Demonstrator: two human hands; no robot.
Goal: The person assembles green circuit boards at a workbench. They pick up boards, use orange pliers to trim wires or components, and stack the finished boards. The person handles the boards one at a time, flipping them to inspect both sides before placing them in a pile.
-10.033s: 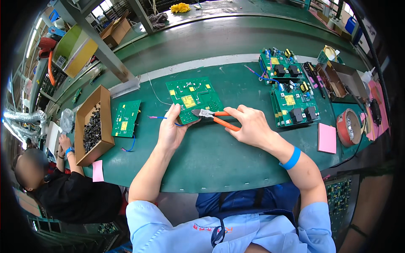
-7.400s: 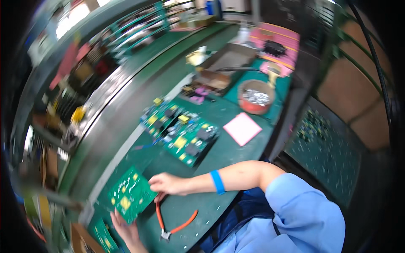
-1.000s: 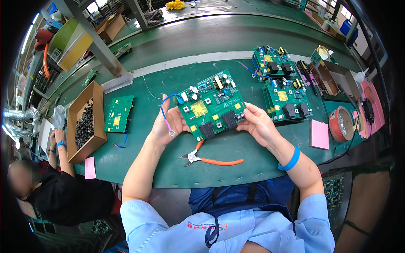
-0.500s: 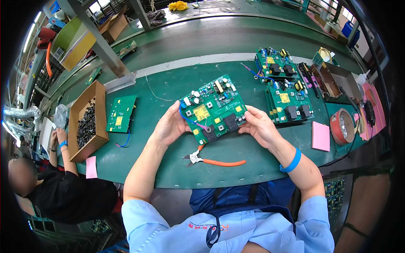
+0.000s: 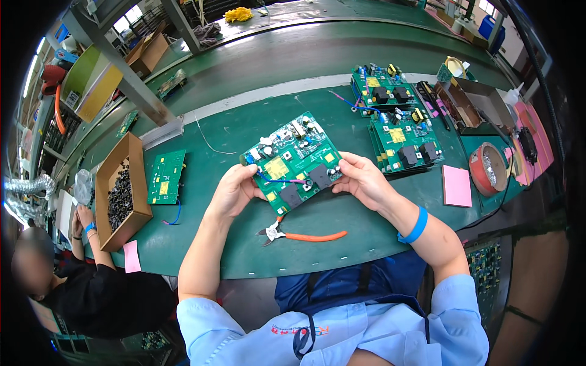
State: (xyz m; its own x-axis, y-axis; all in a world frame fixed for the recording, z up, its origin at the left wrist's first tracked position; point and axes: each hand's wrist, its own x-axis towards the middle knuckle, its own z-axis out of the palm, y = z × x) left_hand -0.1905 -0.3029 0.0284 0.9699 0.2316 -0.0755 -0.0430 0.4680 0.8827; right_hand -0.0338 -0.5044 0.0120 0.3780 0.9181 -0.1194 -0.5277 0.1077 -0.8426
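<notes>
Between my two hands a green circuit board (image 5: 305, 160) is held tilted above the table, its component side showing. My left hand (image 5: 235, 190) grips its left edge near the lower corner. The board's right edge is pinched by my right hand (image 5: 363, 181), next to a black block-shaped part. A blue wire (image 5: 276, 180) with a purple end runs across the board. Below the board lie orange-handled cutting pliers (image 5: 305, 235), touched by neither hand. One more circuit board (image 5: 167, 178) rests on the table at the left, a blue wire trailing from it.
Several circuit boards (image 5: 406, 135) stand grouped at the right. Past them are pink sticky notes (image 5: 456, 186), a red round tin (image 5: 480, 174) and an open box (image 5: 488, 100). A cardboard box (image 5: 145, 210) of small black parts stands left, near a co-worker (image 5: 104, 299).
The wire's purple end has shifted up and right on the board, and the wire lies straighter. Both hands keep their hold. The whole view has turned slightly.
</notes>
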